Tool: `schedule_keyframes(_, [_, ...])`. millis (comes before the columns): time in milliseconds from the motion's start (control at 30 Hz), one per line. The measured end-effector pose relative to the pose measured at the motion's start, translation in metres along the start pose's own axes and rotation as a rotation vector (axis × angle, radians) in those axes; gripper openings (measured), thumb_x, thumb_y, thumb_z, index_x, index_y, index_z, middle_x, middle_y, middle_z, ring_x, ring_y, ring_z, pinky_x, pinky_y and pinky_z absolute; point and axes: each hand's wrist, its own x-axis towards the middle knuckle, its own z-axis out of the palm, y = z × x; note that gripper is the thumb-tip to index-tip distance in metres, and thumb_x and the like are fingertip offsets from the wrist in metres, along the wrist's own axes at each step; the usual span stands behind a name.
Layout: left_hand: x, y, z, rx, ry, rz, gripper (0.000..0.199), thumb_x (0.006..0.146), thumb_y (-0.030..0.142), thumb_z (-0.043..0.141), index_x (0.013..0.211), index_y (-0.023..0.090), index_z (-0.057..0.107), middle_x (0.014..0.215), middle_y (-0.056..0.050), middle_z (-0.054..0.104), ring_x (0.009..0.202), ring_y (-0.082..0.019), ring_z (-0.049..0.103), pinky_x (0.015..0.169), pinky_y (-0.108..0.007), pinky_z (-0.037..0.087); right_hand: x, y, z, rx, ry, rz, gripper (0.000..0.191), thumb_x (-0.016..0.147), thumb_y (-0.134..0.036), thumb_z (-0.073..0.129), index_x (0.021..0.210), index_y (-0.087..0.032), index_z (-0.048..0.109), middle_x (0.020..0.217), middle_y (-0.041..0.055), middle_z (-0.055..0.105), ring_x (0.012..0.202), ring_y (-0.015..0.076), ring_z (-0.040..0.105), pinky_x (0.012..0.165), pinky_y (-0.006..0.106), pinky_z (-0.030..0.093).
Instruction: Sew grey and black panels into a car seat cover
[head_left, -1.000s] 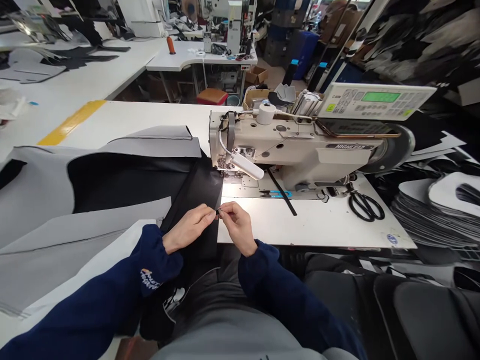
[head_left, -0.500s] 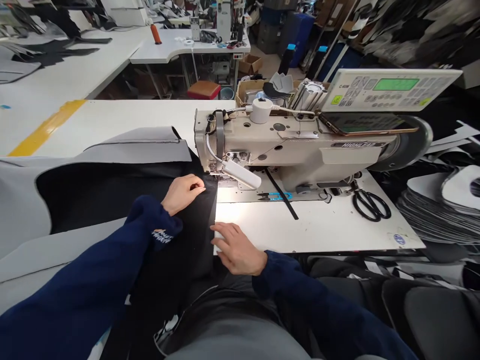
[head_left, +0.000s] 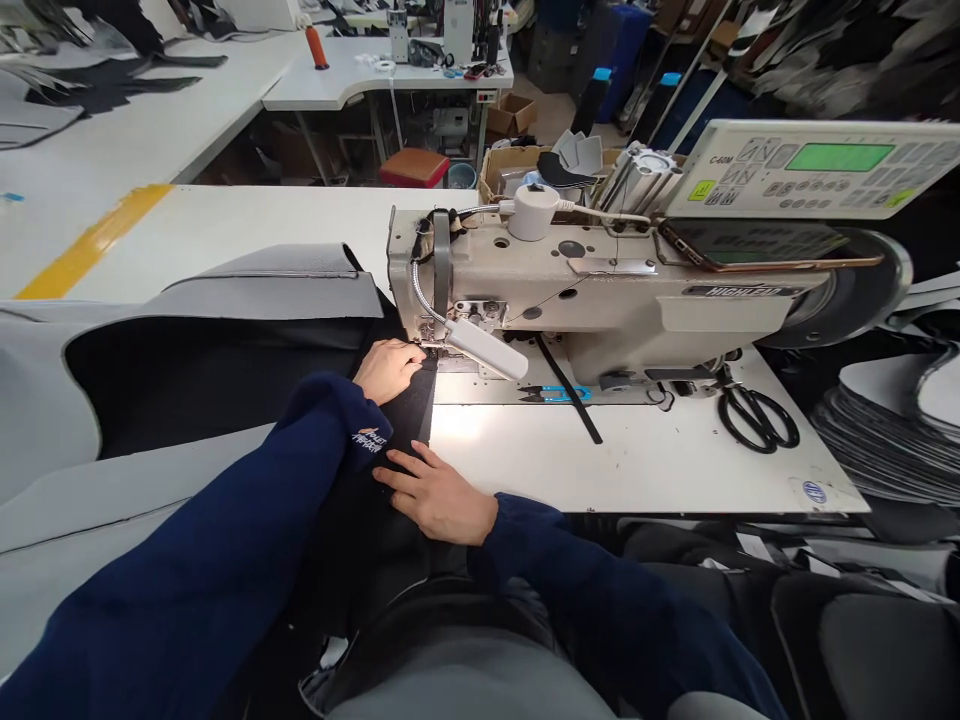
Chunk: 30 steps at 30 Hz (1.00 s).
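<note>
My left hand [head_left: 389,370] is at the needle end of the sewing machine [head_left: 600,290], its fingers curled together on the black fabric [head_left: 360,520]. Its fingertips are close beside the presser foot, and whatever lies under them is hidden. My right hand [head_left: 439,497] lies nearer my body with fingers spread flat over the right edge of the fabric. Grey panels [head_left: 285,290] join the black fabric on the left. A white lamp [head_left: 487,348] hangs in front of the needle area and lights the table.
Blue thread snips [head_left: 559,393] and a black strip [head_left: 574,400] lie on the machine bed. Black-handled scissors [head_left: 759,418] rest to the right. A phone [head_left: 765,245] lies atop the machine beside the control panel [head_left: 817,170]. Stacked cut pieces [head_left: 877,430] stand at far right.
My left hand has moved forward and right to the presser foot. The right hand has shifted left from the table edge onto the black fabric. The view has turned slightly.
</note>
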Motion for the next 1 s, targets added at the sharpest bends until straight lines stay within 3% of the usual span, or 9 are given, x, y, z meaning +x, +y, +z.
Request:
schedule_keyframes(167, [0.012,0.008,0.004,0.211,0.029,-0.174,0.013,0.076,0.026,0.062,0.068,0.019,0.068,0.11,-0.011,0.063,0.113,-0.033,0.051,0.095,-0.046,0.041,0.001,0.001,-0.002,-0.018,0.006,-0.032,0.023,0.099,-0.019,0.044,0.103,-0.016,0.066,0.145,0.005,0.049,0.137,0.031,0.035,0.112,0.055,0.031])
schedule_keyframes(300, [0.022,0.009,0.004,0.276,0.015,-0.279,0.015,0.077,0.024,0.055,0.078,0.018,0.069,0.12,-0.013,0.058,0.118,-0.033,0.047,0.096,-0.047,0.039,0.0,0.001,-0.002,-0.029,0.026,-0.047,0.022,0.098,-0.019,0.044,0.1,-0.016,0.066,0.143,0.0055,0.051,0.135,0.0306,0.038,0.11,0.055,0.032])
schedule_keyframes(500, [0.031,0.01,0.001,0.274,0.006,-0.323,0.032,0.078,0.022,0.051,0.105,0.02,0.066,0.126,-0.011,0.056,0.118,-0.031,0.048,0.095,-0.045,0.04,0.0,0.002,-0.001,-0.023,0.062,-0.055,0.022,0.097,-0.017,0.045,0.096,-0.016,0.067,0.138,0.0054,0.055,0.132,0.0295,0.042,0.111,0.053,0.033])
schedule_keyframes(733, [0.031,0.008,0.005,0.259,0.022,-0.339,0.031,0.081,0.024,0.049,0.107,0.021,0.065,0.127,-0.01,0.056,0.117,-0.03,0.049,0.091,-0.04,0.045,-0.007,-0.001,-0.001,-0.001,0.075,-0.027,0.018,0.095,-0.017,0.049,0.091,-0.016,0.066,0.139,0.0056,0.055,0.135,0.0313,0.04,0.113,0.055,0.031])
schedule_keyframes(1000, [0.029,0.009,0.004,0.268,0.01,-0.361,0.028,0.083,0.028,0.05,0.106,0.021,0.066,0.126,-0.01,0.055,0.118,-0.031,0.049,0.093,-0.04,0.046,-0.025,0.001,0.009,0.046,0.272,0.018,0.025,0.093,-0.01,0.041,0.081,-0.018,0.063,0.132,0.0039,0.061,0.132,0.0231,0.045,0.116,0.052,0.026])
